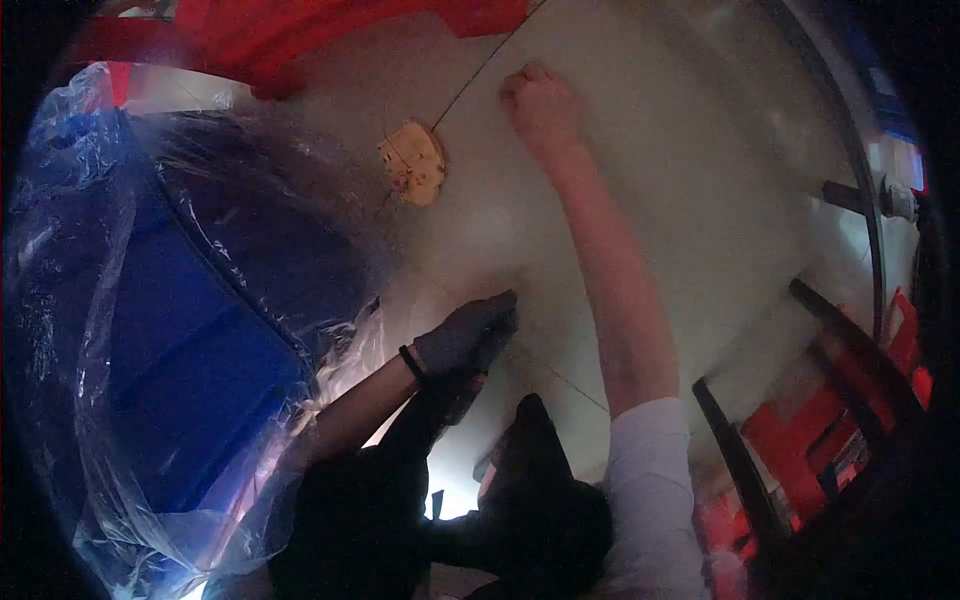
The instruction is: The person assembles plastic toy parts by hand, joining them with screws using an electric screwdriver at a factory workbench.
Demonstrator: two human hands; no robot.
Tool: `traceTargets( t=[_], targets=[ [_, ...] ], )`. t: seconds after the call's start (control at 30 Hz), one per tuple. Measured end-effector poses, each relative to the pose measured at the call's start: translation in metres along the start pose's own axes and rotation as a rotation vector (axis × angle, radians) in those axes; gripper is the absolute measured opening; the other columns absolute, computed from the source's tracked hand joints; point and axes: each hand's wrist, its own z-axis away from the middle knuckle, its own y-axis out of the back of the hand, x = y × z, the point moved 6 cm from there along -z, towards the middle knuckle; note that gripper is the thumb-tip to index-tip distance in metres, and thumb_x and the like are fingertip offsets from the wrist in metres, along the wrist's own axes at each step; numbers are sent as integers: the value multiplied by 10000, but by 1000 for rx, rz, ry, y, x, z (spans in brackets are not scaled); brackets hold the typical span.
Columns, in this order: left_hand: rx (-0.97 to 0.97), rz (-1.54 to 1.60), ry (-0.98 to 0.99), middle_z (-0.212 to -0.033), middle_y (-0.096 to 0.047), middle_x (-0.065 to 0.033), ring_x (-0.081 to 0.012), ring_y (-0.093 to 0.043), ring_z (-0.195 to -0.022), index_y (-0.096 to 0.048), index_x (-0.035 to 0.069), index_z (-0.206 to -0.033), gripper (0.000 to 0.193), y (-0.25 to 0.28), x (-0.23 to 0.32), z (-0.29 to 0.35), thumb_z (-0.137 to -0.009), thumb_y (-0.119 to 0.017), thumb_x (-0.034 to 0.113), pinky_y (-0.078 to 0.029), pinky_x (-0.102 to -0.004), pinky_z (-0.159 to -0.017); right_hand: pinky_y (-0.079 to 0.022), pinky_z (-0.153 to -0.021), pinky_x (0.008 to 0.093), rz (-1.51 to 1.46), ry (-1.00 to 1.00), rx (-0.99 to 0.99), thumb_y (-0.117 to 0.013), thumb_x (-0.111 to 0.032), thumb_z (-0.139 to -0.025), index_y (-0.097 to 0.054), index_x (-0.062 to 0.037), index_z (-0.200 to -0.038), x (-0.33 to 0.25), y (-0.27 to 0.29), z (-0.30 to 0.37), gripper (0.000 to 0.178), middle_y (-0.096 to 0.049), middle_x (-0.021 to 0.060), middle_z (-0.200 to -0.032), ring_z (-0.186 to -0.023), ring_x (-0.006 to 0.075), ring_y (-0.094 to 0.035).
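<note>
At twelve o'clock, the right hand (540, 105) is resting curled, grip indeterminable, probably needing light pressure on the pale surface (730, 210)

A pale floor (710, 200) crossed by thin dark seams (478, 79) is stretching through a dim room, with red material (330, 35) spreading along the far edge, clear plastic (55, 250) covering a broad blue object (200, 360) at left, dark bars (736, 455) slanting at right, and white light (450, 488) glowing low.
</note>
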Motion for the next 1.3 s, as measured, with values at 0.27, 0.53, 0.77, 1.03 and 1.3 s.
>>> traceTargets(
  t=[0.27,0.53,0.77,1.03,1.3],
  targets=[
    [40,53,-46,-619,-488,32,-86,-436,-500,-554,117,-777,280,10,-1,-1,-912,-466,346,-360,-217,-465,-510,-710,391,137,191,6,-558,-146,-757,-667,-115,-854,-38,-27,-19,148,-592,77,-945,-918,241,-589],
    [249,-63,-169,-687,-521,1,-128,-494,-586,-564,94,-831,242,23,12,8,-927,-454,286,-437,-243,-549,-530,-680,382,152,245,-12,-563,-126,-741,-661,-66,-781,-45,-30,-19,122,-596,91,-894,-870,234,-605],
    [-151,196,-111,-815,-532,-3,-120,-503,-689,-536,59,-967,209,36,-7,-14,-930,-452,247,-445,-245,-632,-531,-611,335,204,257,18,-586,-110,-691,-641,-60,-755,-48,-29,-19,98,-591,97,-823,-814,232,-602],
    [-454,701,-273,-1071,-557,-146,-266,-518,-1001,-524,20,-1121,339,138,16,-56,-875,-462,245,-379,-389,-931,-483,-610,371,-286,80,172,-597,-151,-692,-610,-59,-742,-96,42,99,105,-569,108,-765,-708,234,-560],
    [-294,-191,-503,-1041,-562,-103,-243,-547,-911,-508,64,-1081,328,15,27,-81,-896,-471,332,-445,-363,-818,-449,-791,395,-305,-270,85,-609,-186,-730,-621,-52,-846,-36,121,233,177,-551,109,-930,-910,286,-512]
  ],
)
